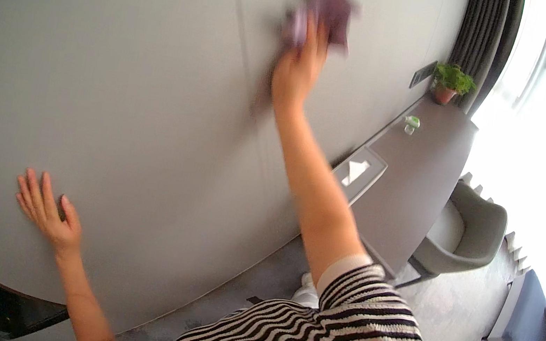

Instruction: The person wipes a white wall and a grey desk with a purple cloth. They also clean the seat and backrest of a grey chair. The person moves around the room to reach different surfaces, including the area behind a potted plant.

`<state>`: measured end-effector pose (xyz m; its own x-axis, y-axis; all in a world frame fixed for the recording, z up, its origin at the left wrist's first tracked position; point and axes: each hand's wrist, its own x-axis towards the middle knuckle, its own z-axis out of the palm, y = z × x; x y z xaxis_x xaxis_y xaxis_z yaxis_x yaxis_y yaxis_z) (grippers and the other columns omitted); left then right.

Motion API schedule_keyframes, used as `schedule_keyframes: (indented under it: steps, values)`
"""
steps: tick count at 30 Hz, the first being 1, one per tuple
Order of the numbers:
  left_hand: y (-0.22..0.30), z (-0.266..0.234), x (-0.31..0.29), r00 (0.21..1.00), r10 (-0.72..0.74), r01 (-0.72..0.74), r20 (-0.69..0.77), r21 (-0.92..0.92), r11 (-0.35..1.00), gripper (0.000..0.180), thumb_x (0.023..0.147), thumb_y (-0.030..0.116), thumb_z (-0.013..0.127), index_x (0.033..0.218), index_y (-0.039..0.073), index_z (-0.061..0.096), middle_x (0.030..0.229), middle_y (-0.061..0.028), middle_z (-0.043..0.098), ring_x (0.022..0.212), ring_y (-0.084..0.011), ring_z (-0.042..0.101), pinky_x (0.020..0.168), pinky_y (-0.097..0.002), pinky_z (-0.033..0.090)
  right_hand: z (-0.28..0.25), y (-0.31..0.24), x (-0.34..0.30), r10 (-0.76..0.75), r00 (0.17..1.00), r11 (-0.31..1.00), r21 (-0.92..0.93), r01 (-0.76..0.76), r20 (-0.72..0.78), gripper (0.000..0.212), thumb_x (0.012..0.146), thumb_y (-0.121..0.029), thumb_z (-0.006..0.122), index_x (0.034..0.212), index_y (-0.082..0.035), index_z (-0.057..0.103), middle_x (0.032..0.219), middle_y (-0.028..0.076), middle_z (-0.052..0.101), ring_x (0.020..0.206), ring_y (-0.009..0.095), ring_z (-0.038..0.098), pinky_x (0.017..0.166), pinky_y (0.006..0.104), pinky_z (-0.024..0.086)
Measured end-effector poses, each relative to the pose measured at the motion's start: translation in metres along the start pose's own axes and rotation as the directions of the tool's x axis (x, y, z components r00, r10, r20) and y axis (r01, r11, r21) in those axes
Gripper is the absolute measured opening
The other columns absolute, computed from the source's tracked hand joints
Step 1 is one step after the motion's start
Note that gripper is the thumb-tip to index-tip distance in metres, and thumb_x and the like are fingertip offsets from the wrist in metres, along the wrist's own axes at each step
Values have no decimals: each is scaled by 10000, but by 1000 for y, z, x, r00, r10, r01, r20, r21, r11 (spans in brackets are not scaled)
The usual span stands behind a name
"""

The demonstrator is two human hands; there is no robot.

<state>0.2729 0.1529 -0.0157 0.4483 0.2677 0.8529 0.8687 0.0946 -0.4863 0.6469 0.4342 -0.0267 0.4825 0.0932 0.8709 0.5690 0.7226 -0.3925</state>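
A purple cloth [334, 19] is pressed against the pale grey wall [143, 95], high up and right of a vertical seam. My right hand [299, 68] is closed over the cloth, its arm stretched up and slightly smeared by motion. Lower down on the left, my left hand [49, 211] lies flat on the same wall with its fingers spread and nothing in it.
To the right stands a desk [412, 184] with a tissue box [369, 172], a small green-and-white bottle [411, 125] and a potted plant [445, 89]. A grey armchair [476, 229] is beside it. Dark curtains [480, 39] hang by the bright window.
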Motion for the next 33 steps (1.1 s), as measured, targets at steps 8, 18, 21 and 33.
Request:
schedule_keyframes:
  steps: [8,18,21,33]
  values:
    - [139,82,124,984,160,-157,75,-47,987,456,922,220,440,1361,97,448,1456,-129,365,1384,-335,256,1127,-522,121,-117,74,-199,782,602,617,-62,-785,163,541,843,97,377,1373,-8,383,1418,211,372,1356,381,282,1120,420,194]
    - [190,105,177,987,143,-144,78,9,990,419,932,257,420,1297,73,511,1406,-137,434,1348,-360,323,1118,-523,144,-29,37,80,-590,767,767,472,435,251,361,760,-121,528,1108,-136,624,1198,129,571,1137,297,526,873,447,405]
    - [190,110,175,986,164,-164,14,8,986,406,934,260,418,1256,48,543,1369,-151,475,1331,-362,352,1112,-527,169,-7,100,151,-421,853,903,237,359,308,340,778,-10,534,1094,-107,613,1097,162,613,1055,336,565,853,453,444]
    - [194,113,178,984,172,-175,43,73,982,439,923,221,404,1318,41,472,1418,-147,413,1353,-353,314,1111,-541,160,-159,496,-9,983,156,175,219,-960,-102,372,920,-201,467,1272,-107,536,1135,112,607,952,208,576,828,328,448]
